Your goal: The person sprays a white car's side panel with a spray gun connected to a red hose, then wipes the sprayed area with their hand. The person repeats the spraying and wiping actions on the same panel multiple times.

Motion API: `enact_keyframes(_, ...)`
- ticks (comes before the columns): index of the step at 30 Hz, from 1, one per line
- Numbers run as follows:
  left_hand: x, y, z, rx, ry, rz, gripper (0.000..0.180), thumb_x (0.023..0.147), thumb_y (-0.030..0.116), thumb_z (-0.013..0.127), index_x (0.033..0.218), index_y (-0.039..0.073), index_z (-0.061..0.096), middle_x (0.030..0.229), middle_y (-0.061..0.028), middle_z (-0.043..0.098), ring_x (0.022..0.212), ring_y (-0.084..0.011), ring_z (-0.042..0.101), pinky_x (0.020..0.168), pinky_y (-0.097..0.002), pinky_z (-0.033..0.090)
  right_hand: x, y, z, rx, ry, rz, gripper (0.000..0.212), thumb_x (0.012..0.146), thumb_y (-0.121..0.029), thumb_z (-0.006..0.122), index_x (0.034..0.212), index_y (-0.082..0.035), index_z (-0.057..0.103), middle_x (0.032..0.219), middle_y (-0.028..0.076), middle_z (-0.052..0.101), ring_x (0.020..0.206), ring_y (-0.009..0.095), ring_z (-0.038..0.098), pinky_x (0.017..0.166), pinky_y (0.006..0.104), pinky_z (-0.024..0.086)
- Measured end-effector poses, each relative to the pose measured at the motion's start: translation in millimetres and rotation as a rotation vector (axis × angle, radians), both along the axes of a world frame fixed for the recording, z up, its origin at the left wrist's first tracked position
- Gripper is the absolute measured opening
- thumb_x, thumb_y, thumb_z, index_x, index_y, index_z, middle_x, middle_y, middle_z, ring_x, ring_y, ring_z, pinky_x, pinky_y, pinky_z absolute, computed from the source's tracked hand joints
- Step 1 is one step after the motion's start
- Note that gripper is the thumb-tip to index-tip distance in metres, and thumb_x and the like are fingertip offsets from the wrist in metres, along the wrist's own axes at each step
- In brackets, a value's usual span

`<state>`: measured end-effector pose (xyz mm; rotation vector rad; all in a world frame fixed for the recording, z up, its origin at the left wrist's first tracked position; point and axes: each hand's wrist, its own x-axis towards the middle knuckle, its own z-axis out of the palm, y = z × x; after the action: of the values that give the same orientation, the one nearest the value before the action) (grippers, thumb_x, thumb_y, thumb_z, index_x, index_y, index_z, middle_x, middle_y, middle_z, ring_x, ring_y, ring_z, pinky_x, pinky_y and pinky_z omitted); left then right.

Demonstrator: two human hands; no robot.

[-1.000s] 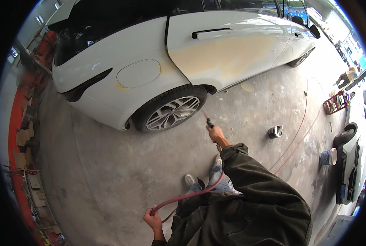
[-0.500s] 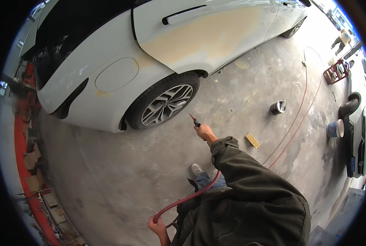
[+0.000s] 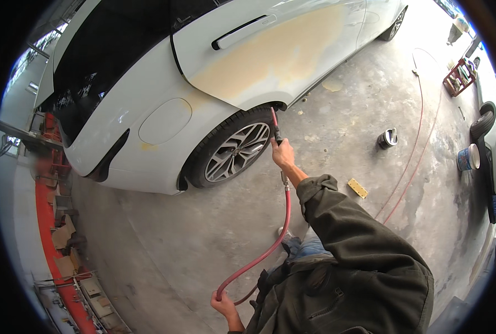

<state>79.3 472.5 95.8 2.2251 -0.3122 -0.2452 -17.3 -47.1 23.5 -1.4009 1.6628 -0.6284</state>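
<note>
The right hand (image 3: 284,155) is wrapped around a black tool (image 3: 278,136), with its thin red tip poking out ahead of the hand. A red hose (image 3: 259,257) bends from under that hand to the left hand (image 3: 224,304), which grips it. A car wheel (image 3: 237,149) is just left of the right hand; a yellow block (image 3: 357,188) lies to that hand's right.

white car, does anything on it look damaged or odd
Yes: a yellowish-beige patch spreads across the rear door of the car below the handle, unlike the white around it. A small yellow smear sits at the lower edge of the rounded flap.
</note>
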Motion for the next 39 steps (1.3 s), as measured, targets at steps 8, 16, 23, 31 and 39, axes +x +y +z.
enact_keyframes(8, 2, -16, -11, 0.059, -0.04, -0.175, 0.029, 0.085, 0.014, 0.073, 0.066, -0.002, 0.058, 0.055, -0.001, 0.047, 0.057, -0.0093, 0.041, 0.051, -0.0307, 0.037, 84, 84, 67, -0.165, 0.048, 1.011, 0.05, 0.092, -0.044, 0.056, 0.101, 0.005, 0.055, 0.089, 0.027, 0.066, 0.091, 0.044, 0.064, 0.08, 0.0501, 0.05)
enact_keyframes(16, -19, -29, 13, 0.019, 0.005, -0.195, 0.028, 0.085, 0.011, 0.072, 0.066, -0.003, 0.057, 0.053, -0.0035, 0.046, 0.056, -0.0085, 0.04, 0.049, -0.0292, 0.035, 146, 72, 137, -0.36, 0.062, 0.922, 0.044, 0.093, -0.039, 0.057, 0.095, 0.005, 0.053, 0.084, 0.024, 0.067, 0.082, 0.043, 0.065, 0.072, 0.0499, 0.052)
enact_keyframes(23, 0, -26, -10, -0.056, -0.111, -0.167, 0.031, 0.087, 0.01, 0.068, 0.063, -0.002, 0.053, 0.054, -0.001, 0.042, 0.057, -0.0087, 0.038, 0.05, -0.0302, 0.034, 111, 14, 136, -0.214, -0.022, 0.608, 0.051, 0.092, -0.045, 0.056, 0.098, 0.005, 0.052, 0.09, 0.029, 0.065, 0.089, 0.047, 0.062, 0.077, 0.0525, 0.049)
enact_keyframes(31, 27, -74, -18, -0.24, -0.036, -0.076, 0.036, 0.088, 0.014, 0.066, 0.061, -0.002, 0.05, 0.054, 0.0009, 0.043, 0.056, -0.0088, 0.037, 0.049, -0.0304, 0.031, -23, -76, 76, -0.043, -0.196, -0.26, 0.054, 0.093, -0.051, 0.054, 0.102, 0.003, 0.058, 0.09, 0.024, 0.067, 0.087, 0.038, 0.067, 0.076, 0.0472, 0.051)
enact_keyframes(39, 23, -170, -5, -0.071, -0.074, -0.381, 0.04, 0.086, 0.02, 0.069, 0.059, -0.002, 0.05, 0.051, -0.0019, 0.042, 0.053, -0.0102, 0.037, 0.047, -0.0331, 0.031, -1, -90, 126, -0.148, -0.269, 0.388, 0.056, 0.092, -0.049, 0.058, 0.103, 0.006, 0.058, 0.085, 0.028, 0.065, 0.085, 0.044, 0.063, 0.076, 0.046, 0.048)
